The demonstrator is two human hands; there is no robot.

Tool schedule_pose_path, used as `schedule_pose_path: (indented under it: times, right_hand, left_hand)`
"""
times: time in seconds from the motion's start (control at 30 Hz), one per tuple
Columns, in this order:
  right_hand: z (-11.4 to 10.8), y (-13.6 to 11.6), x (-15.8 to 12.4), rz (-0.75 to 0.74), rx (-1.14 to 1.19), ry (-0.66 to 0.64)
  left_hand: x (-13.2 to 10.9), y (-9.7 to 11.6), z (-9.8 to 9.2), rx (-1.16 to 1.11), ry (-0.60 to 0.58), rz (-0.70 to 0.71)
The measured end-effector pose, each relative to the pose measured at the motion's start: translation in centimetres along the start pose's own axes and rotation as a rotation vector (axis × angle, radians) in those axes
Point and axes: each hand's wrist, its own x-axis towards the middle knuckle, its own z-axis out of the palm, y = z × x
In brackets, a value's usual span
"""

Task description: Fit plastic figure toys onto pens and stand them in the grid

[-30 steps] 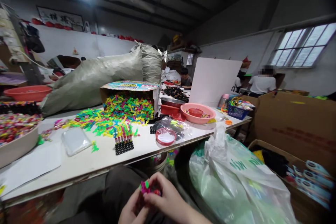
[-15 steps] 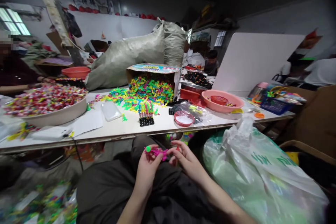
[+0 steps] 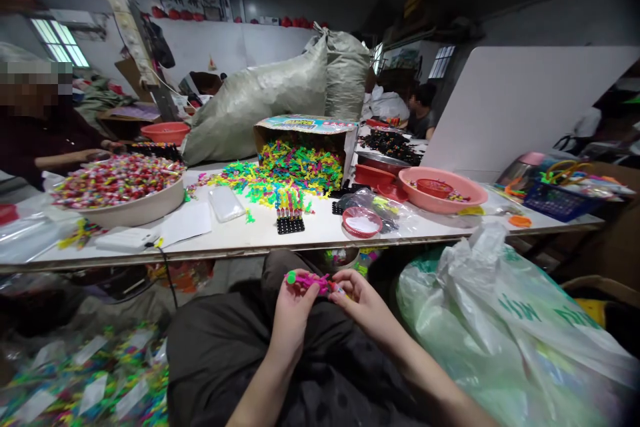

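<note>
Above dark cloth trousers [image 3: 230, 353], the left hand [image 3: 294, 307] curls its fingers around a knobbly magenta toy [image 3: 314, 281] with a round green end; the right hand [image 3: 364, 301] has thumb and fingertips pinched together on the toy's reddish end. From the hands, a crinkled translucent plastic bag [image 3: 465, 313] bulges at three o'clock. At eleven, a black perforated rack [image 3: 291, 225] bears upright figures [image 3: 290, 200]. Beyond, at twelve, lies a glossy printed cardboard box [image 3: 306, 124] of tangled toys [image 3: 300, 165]; farther, between eleven and twelve, slumps a creased greyish sack [image 3: 263, 97].
</note>
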Motion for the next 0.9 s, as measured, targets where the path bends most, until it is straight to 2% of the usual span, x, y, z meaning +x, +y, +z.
schedule_pose_path:
  times: [0.13, 0.3, 0.4, 0.5, 0.57, 0.7, 0.9]
  right_hand:
    - [-0.4, -0.1, -0.1, -0.017, -0.060, 0.066]
    - [-1.0, -1.5, -0.3, 0.012, -0.076, 0.164]
    - [-1.1, -2.2, -0.5, -0.022, -0.078, 0.227]
    - [-1.2, -2.3, -0.6, -0.073, -0.016, 0.279]
    - [-1.3, -2.3, -0.6, -0.075, 0.089, 0.297]
    - [-1.0, -2.4, -0.6, 0.014, 0.309, 0.278]
    - [-0.4, -1.9, -0.2, 0.032, 0.437, 0.301]
  left_hand:
    - [-0.2, 0.4, 0.2, 0.053, -0.005, 0.038]
    - [-0.5, 0.8, 0.1, 0.279, -0.218, 0.039]
    - [-0.7, 1.1, -0.1, 0.446, -0.289, 0.160]
    - [-0.9, 1.5, -0.2, 0.554, -0.288, 0.310]
    - [-0.9, 1.8, -0.3, 0.578, -0.272, 0.345]
    - [-0.9, 2.1, -0.4, 0.639, -0.267, 0.400]
    - [-0.5, 1.9, -0.9, 0.753, -0.301, 0.488]
